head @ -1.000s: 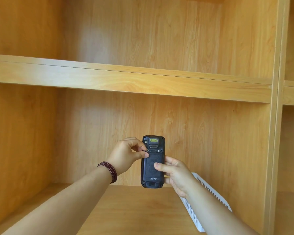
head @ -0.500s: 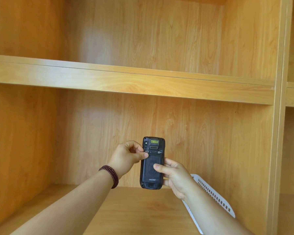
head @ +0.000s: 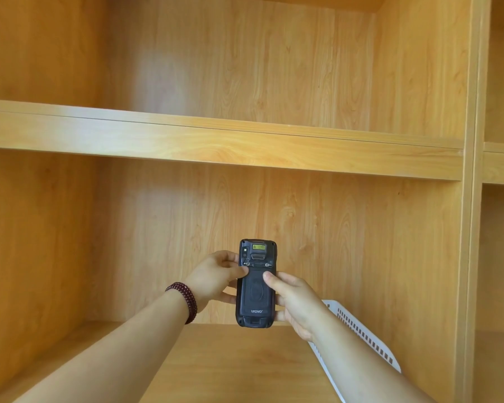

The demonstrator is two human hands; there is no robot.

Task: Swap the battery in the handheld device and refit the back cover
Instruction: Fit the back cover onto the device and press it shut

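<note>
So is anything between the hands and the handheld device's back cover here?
Nothing visible. Both hands already hold the handheld device upright, back facing the camera: the left hand has its thumb at the upper left of the back cover, the right hand its thumb at the upper right.

Both bare forearms reach up from the lower edge toward the lower center of the frame. The left hand [head: 216,279] curls its fingers, thumb pressing inward; a dark bead bracelet [head: 184,301] circles that wrist. The right hand [head: 296,301] grips from the right, thumb extended forward.
</note>
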